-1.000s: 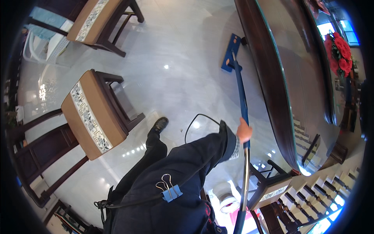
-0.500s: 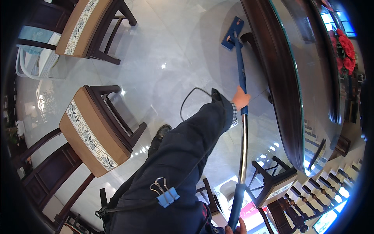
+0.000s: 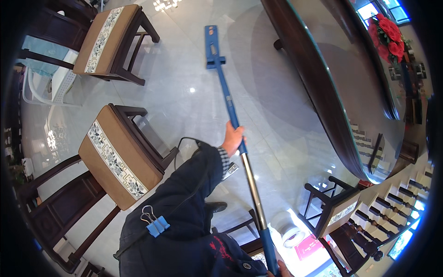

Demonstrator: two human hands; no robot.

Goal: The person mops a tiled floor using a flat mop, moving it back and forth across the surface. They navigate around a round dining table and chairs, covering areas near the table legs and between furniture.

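A flat mop with a narrow blue head (image 3: 211,39) and a long blue and silver pole (image 3: 251,180) reaches across the floor ahead of me. My left hand (image 3: 233,136) is wrapped round the blue part of the pole, about midway along it. At the lower edge, my right hand (image 3: 283,268) grips the blue end of the handle, only partly in the picture. The mop head lies on the grey tiles, between the chairs and the table. A blue binder clip (image 3: 158,226) fastens a dark cord to my left sleeve.
Two dark wooden chairs with tan seats stand at left, one nearer (image 3: 117,159) and one farther (image 3: 108,39). A long dark glass-topped table (image 3: 318,83) with red flowers (image 3: 390,37) runs along the right. Another chair (image 3: 339,212) stands near the staircase railing (image 3: 385,221).
The mop head has swung left, away from the table leg, and turned on its pole. My left hand has moved left and nearer with the pole. Both hands keep hold.
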